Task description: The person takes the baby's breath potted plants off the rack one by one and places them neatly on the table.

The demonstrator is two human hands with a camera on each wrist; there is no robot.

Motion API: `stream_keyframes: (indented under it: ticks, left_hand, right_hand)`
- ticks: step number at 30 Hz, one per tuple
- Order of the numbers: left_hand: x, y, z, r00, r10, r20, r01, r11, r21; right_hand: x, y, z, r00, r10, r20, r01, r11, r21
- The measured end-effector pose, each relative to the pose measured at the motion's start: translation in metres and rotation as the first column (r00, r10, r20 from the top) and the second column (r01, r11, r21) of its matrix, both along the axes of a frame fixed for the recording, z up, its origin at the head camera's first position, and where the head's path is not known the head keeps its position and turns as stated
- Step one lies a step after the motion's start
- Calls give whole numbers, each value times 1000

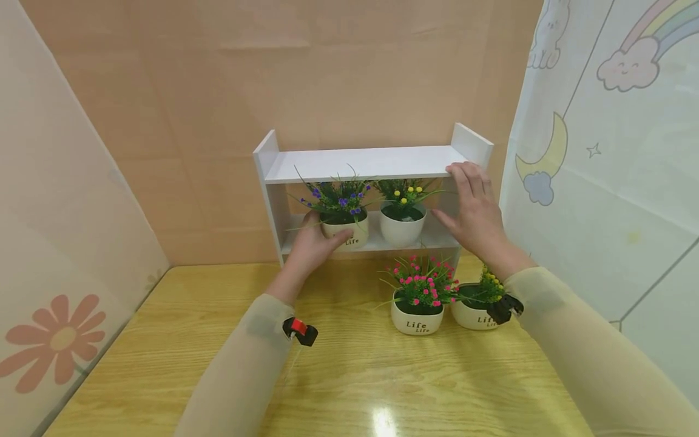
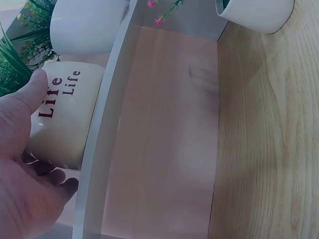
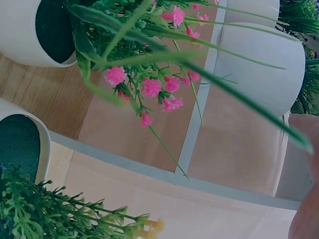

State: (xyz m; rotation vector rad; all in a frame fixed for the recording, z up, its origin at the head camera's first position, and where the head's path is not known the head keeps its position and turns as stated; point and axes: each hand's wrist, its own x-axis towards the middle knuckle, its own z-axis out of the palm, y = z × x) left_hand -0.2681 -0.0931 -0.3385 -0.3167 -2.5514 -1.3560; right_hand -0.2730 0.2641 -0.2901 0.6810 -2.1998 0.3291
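My left hand [image 1: 312,244] grips the potted plant with purple flowers [image 1: 355,232], thumb across the front and fingers around its left side. In the left wrist view this "Life" pot [image 2: 70,112] sits at the shelf board's edge. Beside it stands a white potted plant with yellow flowers [image 1: 403,224], on the same shelf. My right hand [image 1: 474,209] is at the right end of the white shelf unit [image 1: 360,162], fingertips at the top board's front edge. Its thumb points toward the yellow-flowered plant. Only part of that hand [image 3: 305,209] shows in the right wrist view.
On the wooden table [image 1: 338,364], a potted plant with pink flowers [image 1: 417,318] stands in front of the shelf unit's right end. Another yellow-flowered pot [image 1: 472,317] is beside it, partly behind my right wrist. Fabric walls enclose the back and both sides.
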Motion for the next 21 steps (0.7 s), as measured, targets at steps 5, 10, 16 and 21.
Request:
stream_keyframes:
  ticks: [5, 10, 16, 21]
  left_hand:
    - [-1, 2, 1, 1000, 1, 1, -1, 1000, -4]
    - [-2, 4, 1, 1000, 9, 4, -9, 1000, -8]
    - [-4, 5, -1, 1000, 18, -4, -18, 1000, 2]
    - [-4, 4, -1, 1000, 11, -24, -11, 1000, 8]
  right_hand:
    - [1, 0, -1, 1000, 5, -4, -5, 1000, -7]
    - [0, 0, -1, 1000, -1, 2, 1, 1000, -11]
    - [0, 0, -1, 1000, -2, 2, 2, 1000, -11]
    - [-1, -1, -1, 1000, 13, -9, -13, 1000, -12]
